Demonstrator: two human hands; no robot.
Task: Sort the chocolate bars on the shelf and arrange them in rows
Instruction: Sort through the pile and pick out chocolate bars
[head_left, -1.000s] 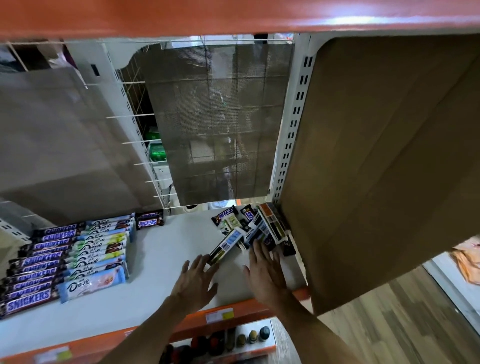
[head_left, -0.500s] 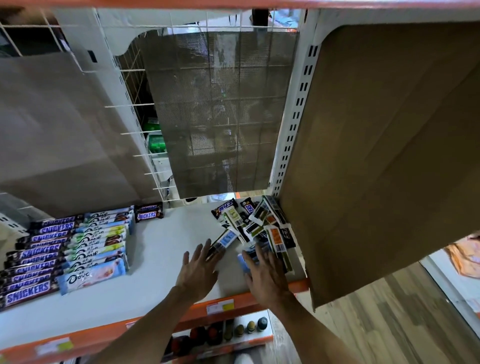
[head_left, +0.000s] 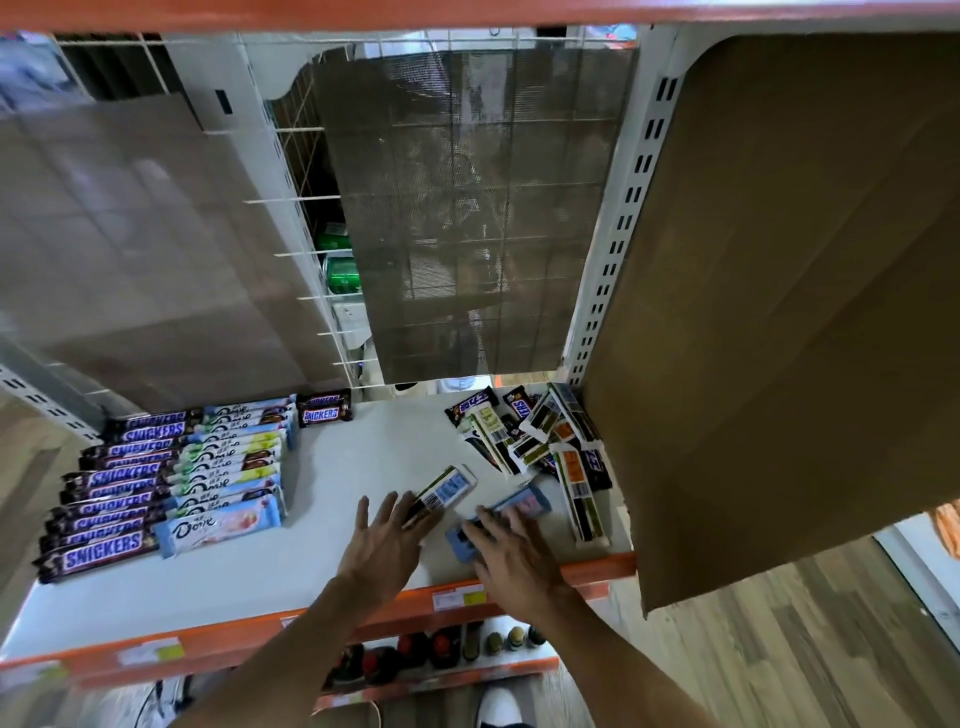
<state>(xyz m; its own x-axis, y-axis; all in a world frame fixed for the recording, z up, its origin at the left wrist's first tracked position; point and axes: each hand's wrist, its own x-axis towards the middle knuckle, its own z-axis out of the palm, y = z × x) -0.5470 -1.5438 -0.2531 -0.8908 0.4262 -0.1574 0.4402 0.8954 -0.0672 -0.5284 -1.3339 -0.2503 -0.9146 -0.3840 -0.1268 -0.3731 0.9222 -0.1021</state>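
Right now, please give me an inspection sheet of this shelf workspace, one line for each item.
Surface: white shelf with orange front edge, middle bare.
Job's things: Snickers row and Dove row lined up at left; one blue bar under the right fingers.
Clutter: unsorted pile at right rear.
Hands: left hand flat, fingers spread, touching a face-down bar; right hand pressing the blue bar.
Cables: nothing seen.
Surroundings: cardboard sheet at right; bottles on the lower shelf.

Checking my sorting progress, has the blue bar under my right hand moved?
Yes. The blue bar slid out of the pile toward the shelf's orange front edge.
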